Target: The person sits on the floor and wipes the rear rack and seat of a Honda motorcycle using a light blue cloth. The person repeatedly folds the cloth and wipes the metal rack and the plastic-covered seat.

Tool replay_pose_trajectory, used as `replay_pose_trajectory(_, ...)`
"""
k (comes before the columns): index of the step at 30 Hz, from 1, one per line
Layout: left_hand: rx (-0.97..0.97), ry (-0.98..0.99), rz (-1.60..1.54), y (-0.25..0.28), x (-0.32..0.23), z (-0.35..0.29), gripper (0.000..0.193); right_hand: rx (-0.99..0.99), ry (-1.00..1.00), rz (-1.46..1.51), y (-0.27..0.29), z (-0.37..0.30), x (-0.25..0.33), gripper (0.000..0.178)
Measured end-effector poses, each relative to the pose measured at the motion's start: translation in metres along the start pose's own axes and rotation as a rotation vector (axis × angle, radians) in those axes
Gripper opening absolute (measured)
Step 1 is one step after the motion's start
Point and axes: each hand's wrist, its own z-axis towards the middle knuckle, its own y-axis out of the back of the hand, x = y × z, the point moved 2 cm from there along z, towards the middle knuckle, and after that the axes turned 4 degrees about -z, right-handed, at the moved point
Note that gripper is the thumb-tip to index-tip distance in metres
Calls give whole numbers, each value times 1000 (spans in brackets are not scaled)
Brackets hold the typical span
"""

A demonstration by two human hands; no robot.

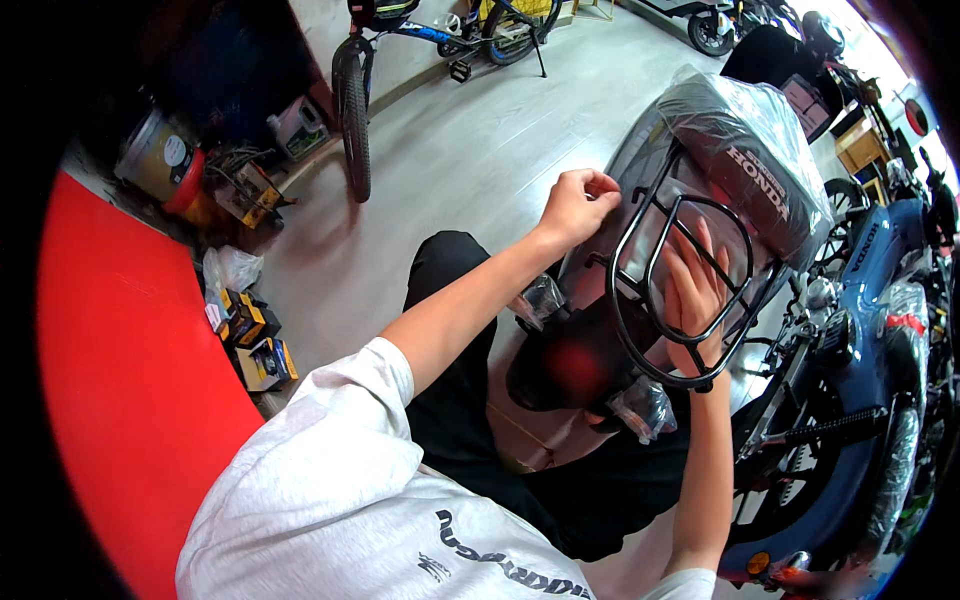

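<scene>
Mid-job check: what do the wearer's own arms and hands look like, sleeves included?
Short light grey sleeves: the left sleeve is loose, and only a bit of the right sleeve shows. The left forearm and right forearm are bare, with no cables. The left hand and right hand are ungloved; no watch shows.

Light grey, short-sleeved cotton-like T-shirt [310, 440] with dark printed lettering [467, 549] and small dark emblem [435, 568]; black trousers [450, 420].

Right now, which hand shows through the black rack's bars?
The right hand, seen through the loops of the black rack; the left hand, fingers curled, sits outside, left of it.
</scene>
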Motion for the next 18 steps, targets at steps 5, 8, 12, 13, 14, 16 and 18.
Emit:
replay_pose_trajectory(5, 18, -120, -70, -19, -14, -24, 28, 68, -40, -50, 2, -21, 6, 43)
replay_pose_trajectory(8, 117, -246, 151, -26, -39, -33, 30, 123, -13, -33, 8, -6, 5, 40)
replay_pose_trajectory(12, 93, -159, -16, -23, -18, -19, 17, 51, -15, 34, 4, 0, 9, 38)
replay_pose_trajectory(13, 60, -173, -5, -22, -17, -17, 17, 38, -42, 34, 4, -6, 9, 38)
replay_pose_trajectory(14, 27, -187, 5, -21, -17, -15, 17, 24, -70, 34, 3, -17, 10, 38)
replay_pose_trajectory(16, -75, -218, -14, -13, -10, -6, 18, 1, -68, 23, 7, -37, 14, 36)
replay_pose_trajectory(18, -198, -251, 259, 0, -6, -4, 22, -96, -319, 360, 19, -65, 19, 32)
